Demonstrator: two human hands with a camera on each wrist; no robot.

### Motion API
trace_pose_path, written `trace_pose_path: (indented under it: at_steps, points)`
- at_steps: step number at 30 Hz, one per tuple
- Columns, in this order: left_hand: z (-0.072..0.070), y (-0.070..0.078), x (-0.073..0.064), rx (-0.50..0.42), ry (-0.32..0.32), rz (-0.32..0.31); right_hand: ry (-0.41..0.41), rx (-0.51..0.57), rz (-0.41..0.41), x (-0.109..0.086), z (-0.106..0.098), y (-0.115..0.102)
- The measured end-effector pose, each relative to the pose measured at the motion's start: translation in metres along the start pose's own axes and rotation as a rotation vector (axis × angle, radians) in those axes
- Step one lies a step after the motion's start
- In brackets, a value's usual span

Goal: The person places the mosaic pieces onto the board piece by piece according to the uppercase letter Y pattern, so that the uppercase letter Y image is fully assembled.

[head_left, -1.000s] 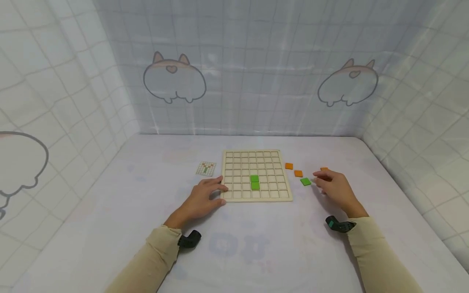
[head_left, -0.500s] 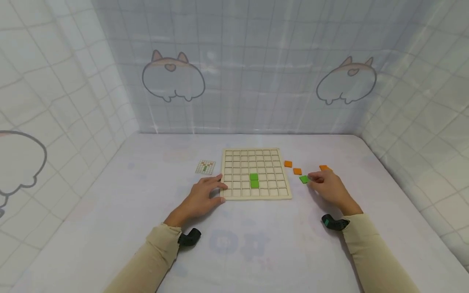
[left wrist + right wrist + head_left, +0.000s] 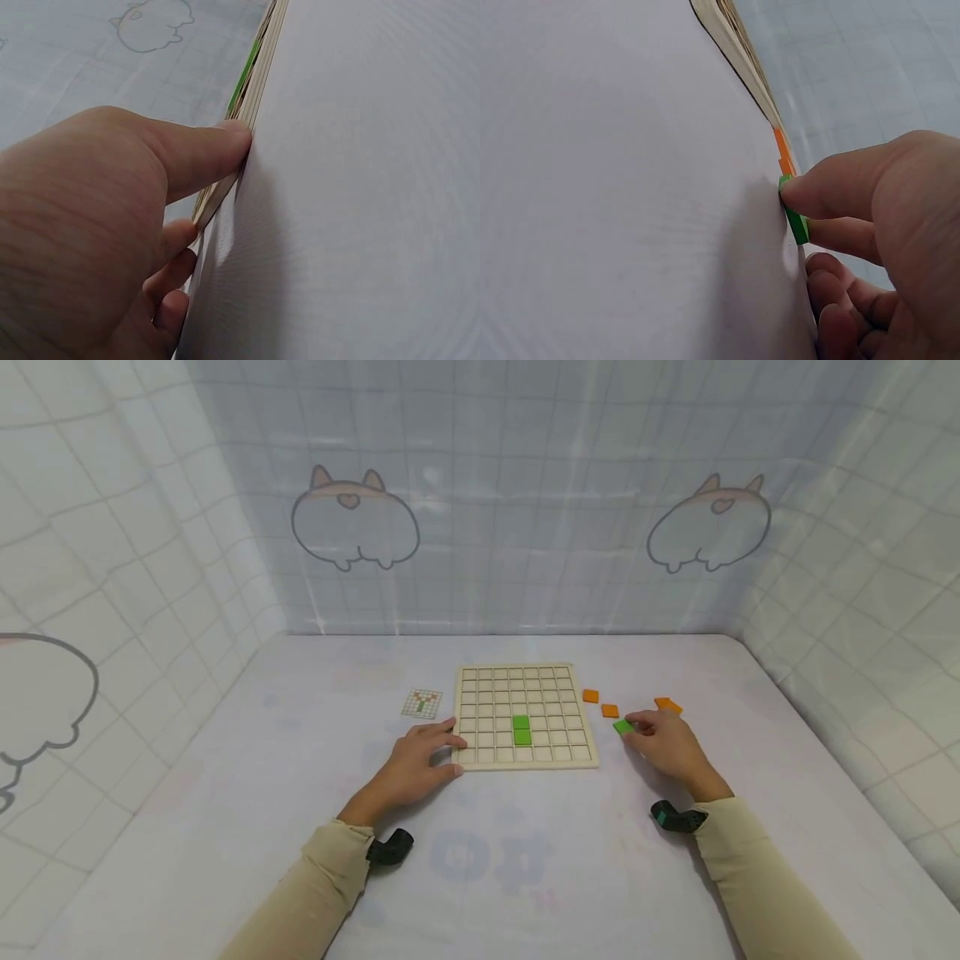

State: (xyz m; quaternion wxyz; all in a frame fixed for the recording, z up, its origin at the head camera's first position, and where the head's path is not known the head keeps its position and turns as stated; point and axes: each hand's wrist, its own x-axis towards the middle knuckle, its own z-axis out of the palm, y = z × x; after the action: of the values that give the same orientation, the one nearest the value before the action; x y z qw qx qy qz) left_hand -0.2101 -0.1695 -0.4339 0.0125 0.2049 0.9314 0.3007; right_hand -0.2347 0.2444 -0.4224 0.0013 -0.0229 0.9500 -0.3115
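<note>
A square wooden grid board (image 3: 487,686) lies on the table, with two green tiles (image 3: 521,730) set in neighbouring cells of one column. At the board's near left corner rests my left hand (image 3: 414,766), thumb by the front edge and fingers spread along the left side. My right hand (image 3: 667,746), right of the board, pinches a loose green tile (image 3: 795,212) between thumb and finger. In the right wrist view that tile looks tilted, with one end raised. Its other fingers are curled beneath.
Two orange tiles (image 3: 610,711) lie between the board and my right hand. More orange (image 3: 667,704) shows just behind that hand, partly covered. A small printed pattern card (image 3: 422,703) lies left of the board. Fabric walls (image 3: 495,527) enclose the table.
My right hand has moved left to the loose green tile and now pinches it. The orange behind that hand is more exposed. My left hand stays at the board's corner.
</note>
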Motion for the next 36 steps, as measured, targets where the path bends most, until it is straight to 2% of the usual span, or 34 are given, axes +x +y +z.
trace_pose_path:
  at_steps: [5, 12, 18, 24, 29, 36]
  points:
    - [-0.0011, 0.0014, -0.0002, -0.002, 0.001, 0.000, 0.008, 0.011, 0.016, 0.0005, 0.0003, 0.0011]
    - [-0.0031, 0.0007, -0.0016, -0.004, 0.002, 0.014, 0.024, 0.086, 0.051, -0.0022, 0.0003, -0.0042]
    - [-0.0025, -0.0001, -0.0006, -0.010, 0.022, 0.008, 0.059, 0.101, 0.031, -0.0007, 0.0020, -0.0037]
    - [0.0002, 0.0004, -0.0026, -0.004, -0.012, -0.017, 0.057, 0.122, 0.035, -0.0034, 0.0073, 0.0020]
    - [0.0003, 0.0000, -0.0026, 0.004, 0.009, 0.001, 0.077, 0.149, -0.005, -0.0041, 0.0082, 0.0022]
    - [-0.0002, -0.0021, -0.0035, 0.003, -0.010, 0.012, 0.040, 0.184, 0.000, -0.0048, 0.0039, -0.0015]
